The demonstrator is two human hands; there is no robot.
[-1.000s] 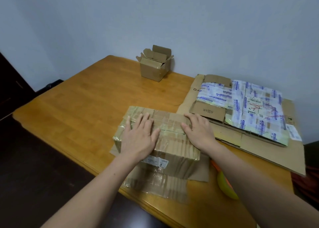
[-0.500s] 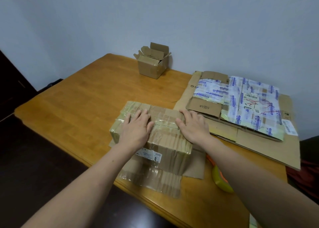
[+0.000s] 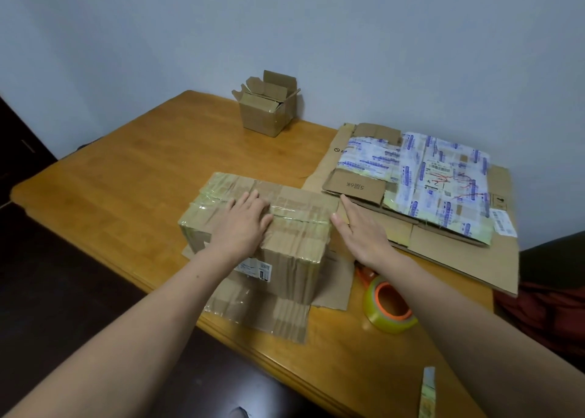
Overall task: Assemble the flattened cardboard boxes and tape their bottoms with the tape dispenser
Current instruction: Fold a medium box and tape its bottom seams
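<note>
Left grip (image 3: 243, 224) flat, fingers straight, on the box (image 3: 297, 231) — pressing the taped seam down, I guess. Right grip (image 3: 361, 234) wide open just beside it, holding nothing.

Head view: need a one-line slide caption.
Left hand presses flat on the taped box, right hand open beside it, tape roll on the table.

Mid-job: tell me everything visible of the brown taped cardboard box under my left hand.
The brown cardboard box stands assembled near the front edge of the wooden table, its closed face up. Clear and yellowish tape strips cover its top and sides; a white label sits on the near side. Flaps splay flat on the table at its base. The left hand lies flat on top; the right hand is at its right edge, contact unclear.
</note>
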